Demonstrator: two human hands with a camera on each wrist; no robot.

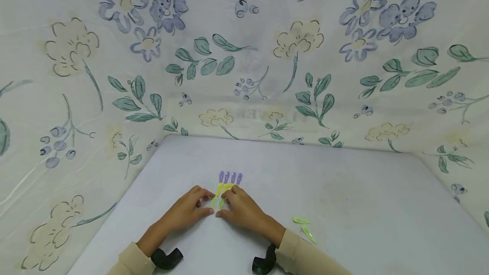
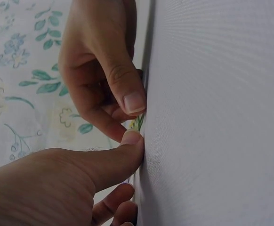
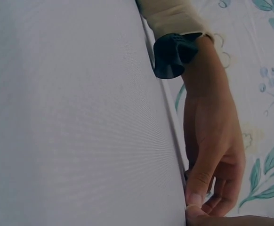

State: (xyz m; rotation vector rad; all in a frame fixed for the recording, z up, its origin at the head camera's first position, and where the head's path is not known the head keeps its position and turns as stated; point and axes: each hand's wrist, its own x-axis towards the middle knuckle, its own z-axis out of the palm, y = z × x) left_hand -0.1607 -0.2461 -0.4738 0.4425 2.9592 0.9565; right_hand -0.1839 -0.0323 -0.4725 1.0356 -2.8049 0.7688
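Note:
On the white tabletop, snap hair clips lie in upright columns: purple clips (image 1: 227, 177) at the far end, yellow clips (image 1: 219, 189) below them, green ones nearest me. My left hand (image 1: 191, 207) touches the left green hair clip (image 1: 214, 202) from its left side, thumb and forefinger apart. Beside it, my right hand (image 1: 244, 210) holds another green hair clip (image 1: 222, 203) between thumb and forefinger and covers part of the columns. In the left wrist view, the left thumb and the right hand (image 2: 106, 70) nearly meet, with only a sliver of clip showing between them.
Two loose green hair clips (image 1: 302, 220) lie on the table (image 1: 366, 194) to the right of my right forearm. A black curved band piece (image 1: 167, 259) sits at each wrist. Flower-printed cloth (image 1: 248, 54) stands behind the table and along its sides.

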